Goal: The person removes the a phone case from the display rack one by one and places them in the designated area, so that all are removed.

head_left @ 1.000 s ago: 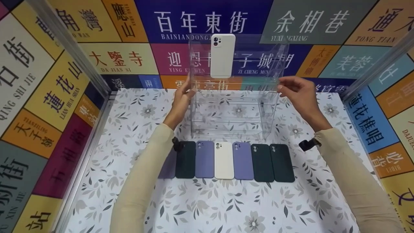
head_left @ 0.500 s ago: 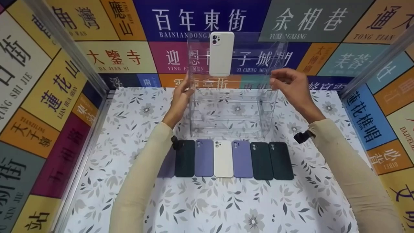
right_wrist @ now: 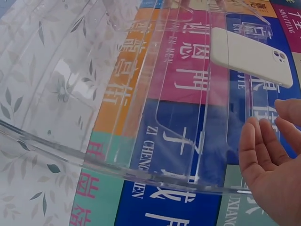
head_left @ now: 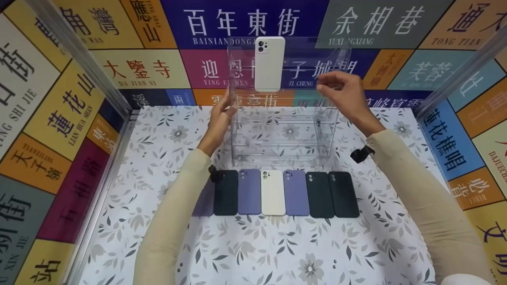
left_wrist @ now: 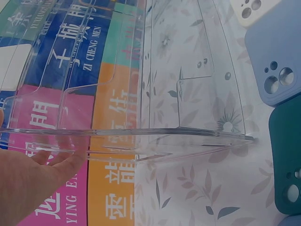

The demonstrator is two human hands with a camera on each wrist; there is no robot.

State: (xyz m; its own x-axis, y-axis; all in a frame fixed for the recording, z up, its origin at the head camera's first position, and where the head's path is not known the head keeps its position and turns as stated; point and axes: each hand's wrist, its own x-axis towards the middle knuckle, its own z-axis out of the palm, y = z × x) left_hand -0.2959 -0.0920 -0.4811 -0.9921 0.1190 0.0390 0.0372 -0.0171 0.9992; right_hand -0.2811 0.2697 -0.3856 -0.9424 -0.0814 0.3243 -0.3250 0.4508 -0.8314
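A clear plastic display rack point(head_left: 233, 138) stands on the table in the head view, with a white phone case point(head_left: 269, 67) upright on its upper tier. At the rack's left side, my left hand point(head_left: 219, 122) grips the clear side panel; the left wrist view shows its fingers point(left_wrist: 66, 165) behind the panel's edge. My right hand point(head_left: 344, 93) hovers in front of the rack's upper right part. Its fingers are loosely bent and hold nothing, near the white case point(right_wrist: 249, 56) in the right wrist view.
Before the rack lies a row of phone cases: a cream one point(head_left: 272, 193), purple ones point(head_left: 296, 193) and dark green ones point(head_left: 320, 194). My left sleeve point(head_left: 174, 213) partly covers the leftmost purple case. Panels with printed characters point(head_left: 138, 69) surround the flower-patterned table point(head_left: 253, 245).
My right hand has left the rack's right edge and moved left and up, across its upper front. My left hand has kept its grip on the left side.
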